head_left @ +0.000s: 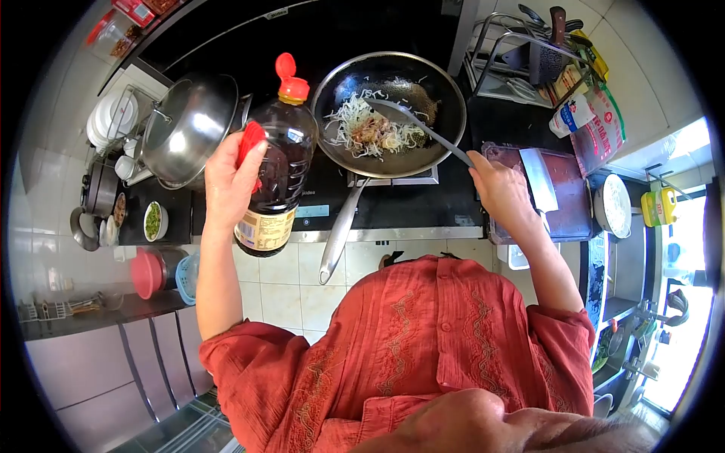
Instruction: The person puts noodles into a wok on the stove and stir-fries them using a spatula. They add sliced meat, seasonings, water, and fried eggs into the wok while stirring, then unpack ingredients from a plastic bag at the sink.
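My left hand [230,175] is closed round the red handle of a large bottle of dark liquid [283,162]. The bottle stands nearly upright beside the pan, and its red flip cap [287,75] is open. In my right hand [500,187] is the handle of a grey spatula [434,134], whose blade reaches into the pan. The frying pan [351,167] sits on the stove with its metal handle toward me. Pale shredded food [359,124] lies in it, browned by dark sauce in the middle.
At the right, a cleaver [538,177] rests on a cutting board [570,200]. A utensil rack [491,57] and seasoning bags [600,128] stand behind it. To the left are a lidded metal pot [189,136] and a bowl of chopped greens [155,221].
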`<control>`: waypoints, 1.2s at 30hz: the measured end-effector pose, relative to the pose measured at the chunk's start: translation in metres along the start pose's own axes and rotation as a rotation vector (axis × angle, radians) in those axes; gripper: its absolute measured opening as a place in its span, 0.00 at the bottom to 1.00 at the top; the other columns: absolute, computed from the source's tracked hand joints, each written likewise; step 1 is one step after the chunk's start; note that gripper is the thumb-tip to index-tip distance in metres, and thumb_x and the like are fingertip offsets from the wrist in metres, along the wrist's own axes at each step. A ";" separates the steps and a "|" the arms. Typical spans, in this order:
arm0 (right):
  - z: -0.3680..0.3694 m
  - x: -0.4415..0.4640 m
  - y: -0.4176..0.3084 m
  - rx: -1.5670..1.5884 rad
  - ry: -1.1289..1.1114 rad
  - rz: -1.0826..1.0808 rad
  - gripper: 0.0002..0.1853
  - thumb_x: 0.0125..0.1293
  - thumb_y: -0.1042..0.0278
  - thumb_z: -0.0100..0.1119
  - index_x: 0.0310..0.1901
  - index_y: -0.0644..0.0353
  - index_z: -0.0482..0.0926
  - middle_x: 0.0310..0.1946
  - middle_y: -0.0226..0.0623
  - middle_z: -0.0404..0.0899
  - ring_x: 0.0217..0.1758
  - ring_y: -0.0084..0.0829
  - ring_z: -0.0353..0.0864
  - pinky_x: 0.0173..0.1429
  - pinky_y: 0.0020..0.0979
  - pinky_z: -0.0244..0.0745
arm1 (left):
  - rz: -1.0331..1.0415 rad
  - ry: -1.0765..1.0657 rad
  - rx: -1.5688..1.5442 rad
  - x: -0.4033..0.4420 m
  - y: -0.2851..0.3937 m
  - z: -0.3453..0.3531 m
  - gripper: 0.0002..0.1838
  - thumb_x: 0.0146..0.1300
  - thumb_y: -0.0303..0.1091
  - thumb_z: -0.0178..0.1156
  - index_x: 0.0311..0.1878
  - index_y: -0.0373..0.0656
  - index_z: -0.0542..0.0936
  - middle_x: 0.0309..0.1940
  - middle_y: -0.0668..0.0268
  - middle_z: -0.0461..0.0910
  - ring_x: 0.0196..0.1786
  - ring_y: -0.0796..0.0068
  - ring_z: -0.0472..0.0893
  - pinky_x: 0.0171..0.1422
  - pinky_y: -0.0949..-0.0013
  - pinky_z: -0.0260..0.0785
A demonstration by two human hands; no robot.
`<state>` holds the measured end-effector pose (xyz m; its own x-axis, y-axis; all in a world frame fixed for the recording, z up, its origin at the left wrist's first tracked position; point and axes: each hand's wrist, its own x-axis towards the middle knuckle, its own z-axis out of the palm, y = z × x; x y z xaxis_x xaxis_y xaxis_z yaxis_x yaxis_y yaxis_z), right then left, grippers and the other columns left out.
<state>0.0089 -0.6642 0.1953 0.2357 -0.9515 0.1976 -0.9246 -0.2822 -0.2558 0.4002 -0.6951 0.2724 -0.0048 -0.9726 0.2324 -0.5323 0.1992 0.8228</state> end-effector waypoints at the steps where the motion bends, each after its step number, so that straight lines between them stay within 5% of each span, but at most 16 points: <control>1: 0.004 0.002 0.000 -0.049 -0.004 -0.004 0.15 0.67 0.64 0.53 0.53 0.58 0.71 0.26 0.44 0.79 0.29 0.48 0.81 0.33 0.45 0.76 | -0.025 0.015 -0.077 -0.003 0.004 -0.003 0.12 0.66 0.35 0.61 0.45 0.35 0.78 0.28 0.74 0.76 0.27 0.88 0.70 0.29 0.80 0.64; 10: 0.012 -0.004 -0.008 -0.113 -0.171 -0.054 0.16 0.66 0.64 0.55 0.54 0.57 0.72 0.32 0.45 0.79 0.35 0.47 0.83 0.37 0.45 0.78 | 0.018 0.003 -0.343 -0.015 0.036 -0.014 0.10 0.68 0.31 0.59 0.47 0.35 0.77 0.29 0.75 0.76 0.28 0.91 0.70 0.30 0.83 0.64; 14: -0.064 0.046 -0.033 0.442 0.091 -0.174 0.17 0.65 0.61 0.58 0.47 0.68 0.78 0.30 0.52 0.80 0.34 0.47 0.82 0.38 0.41 0.75 | 0.034 -0.100 -0.292 -0.019 0.048 -0.010 0.10 0.66 0.32 0.60 0.45 0.35 0.77 0.29 0.74 0.77 0.27 0.89 0.71 0.31 0.81 0.66; 16: -0.102 0.071 -0.062 0.588 0.165 -0.198 0.21 0.67 0.57 0.58 0.51 0.69 0.77 0.34 0.53 0.82 0.37 0.44 0.84 0.41 0.36 0.76 | 0.027 -0.147 -0.306 -0.020 0.054 -0.007 0.10 0.67 0.32 0.60 0.45 0.35 0.77 0.29 0.73 0.77 0.27 0.89 0.71 0.31 0.81 0.66; 17: -0.109 0.087 -0.074 0.583 0.204 -0.303 0.20 0.71 0.61 0.51 0.56 0.67 0.74 0.30 0.40 0.81 0.32 0.27 0.80 0.40 0.28 0.76 | 0.030 -0.178 -0.323 -0.021 0.058 -0.006 0.10 0.67 0.32 0.60 0.46 0.35 0.77 0.29 0.73 0.77 0.27 0.89 0.71 0.31 0.81 0.66; 18: -0.115 0.102 -0.087 0.710 0.212 -0.340 0.21 0.74 0.57 0.47 0.58 0.65 0.74 0.36 0.41 0.82 0.35 0.27 0.81 0.44 0.28 0.77 | 0.020 -0.189 -0.333 -0.023 0.064 -0.003 0.10 0.67 0.32 0.60 0.45 0.35 0.77 0.28 0.74 0.76 0.27 0.90 0.71 0.31 0.81 0.66; 20: -0.124 0.138 -0.108 0.890 -0.004 -0.383 0.30 0.75 0.46 0.39 0.59 0.69 0.71 0.46 0.45 0.81 0.44 0.28 0.82 0.49 0.29 0.77 | 0.044 -0.261 -0.305 -0.024 0.069 -0.002 0.10 0.67 0.32 0.60 0.45 0.36 0.77 0.28 0.74 0.75 0.26 0.90 0.71 0.30 0.82 0.65; 22: -0.125 0.151 -0.124 1.165 -0.241 -0.375 0.37 0.73 0.38 0.37 0.56 0.73 0.74 0.45 0.47 0.82 0.47 0.31 0.82 0.51 0.30 0.77 | 0.023 -0.311 -0.344 -0.026 0.072 -0.002 0.09 0.67 0.32 0.59 0.44 0.36 0.76 0.27 0.75 0.74 0.26 0.90 0.70 0.29 0.82 0.64; 24: -0.131 0.145 -0.131 1.118 -0.392 -0.482 0.42 0.70 0.32 0.35 0.52 0.74 0.77 0.43 0.49 0.83 0.48 0.33 0.83 0.54 0.32 0.76 | 0.048 -0.308 -0.431 -0.026 0.063 -0.001 0.09 0.68 0.31 0.58 0.44 0.35 0.76 0.26 0.75 0.74 0.25 0.91 0.69 0.29 0.82 0.64; 26: -0.134 0.125 -0.133 0.886 -0.227 -0.591 0.38 0.72 0.37 0.37 0.51 0.73 0.78 0.44 0.50 0.83 0.51 0.40 0.82 0.58 0.36 0.74 | 0.043 -0.288 -0.472 -0.031 0.063 -0.003 0.09 0.68 0.31 0.58 0.44 0.35 0.76 0.26 0.75 0.74 0.25 0.91 0.69 0.29 0.83 0.63; 29: -0.113 0.103 -0.149 0.636 0.278 -0.699 0.35 0.66 0.45 0.56 0.55 0.77 0.72 0.49 0.60 0.76 0.53 0.52 0.77 0.58 0.40 0.72 | 0.043 -0.238 -0.514 -0.037 0.068 -0.001 0.08 0.68 0.30 0.57 0.45 0.35 0.76 0.26 0.75 0.74 0.25 0.90 0.69 0.29 0.83 0.63; 33: -0.107 0.098 -0.159 0.579 0.460 -0.729 0.39 0.64 0.46 0.58 0.62 0.77 0.62 0.58 0.63 0.69 0.61 0.56 0.70 0.63 0.43 0.69 | 0.091 -0.164 -0.517 -0.038 0.084 -0.003 0.07 0.69 0.29 0.56 0.45 0.36 0.76 0.25 0.76 0.73 0.23 0.91 0.67 0.27 0.84 0.60; 34: -0.112 0.103 -0.157 0.668 0.323 -0.710 0.41 0.65 0.45 0.57 0.65 0.75 0.59 0.62 0.63 0.65 0.66 0.55 0.66 0.68 0.43 0.64 | 0.075 -0.148 -0.535 -0.039 0.086 -0.004 0.07 0.69 0.29 0.55 0.45 0.36 0.76 0.24 0.76 0.73 0.22 0.92 0.66 0.26 0.84 0.59; 36: -0.119 0.114 -0.148 0.629 0.420 -0.840 0.42 0.65 0.45 0.55 0.68 0.73 0.56 0.67 0.61 0.59 0.71 0.52 0.59 0.73 0.43 0.56 | 0.096 -0.029 -0.559 -0.029 0.095 -0.006 0.06 0.69 0.28 0.54 0.45 0.36 0.76 0.22 0.77 0.71 0.20 0.92 0.63 0.22 0.84 0.54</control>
<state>0.1367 -0.7166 0.3685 0.4826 -0.3485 0.8035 -0.1783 -0.9373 -0.2994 0.3552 -0.6475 0.3467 -0.0586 -0.9484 0.3115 0.0012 0.3120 0.9501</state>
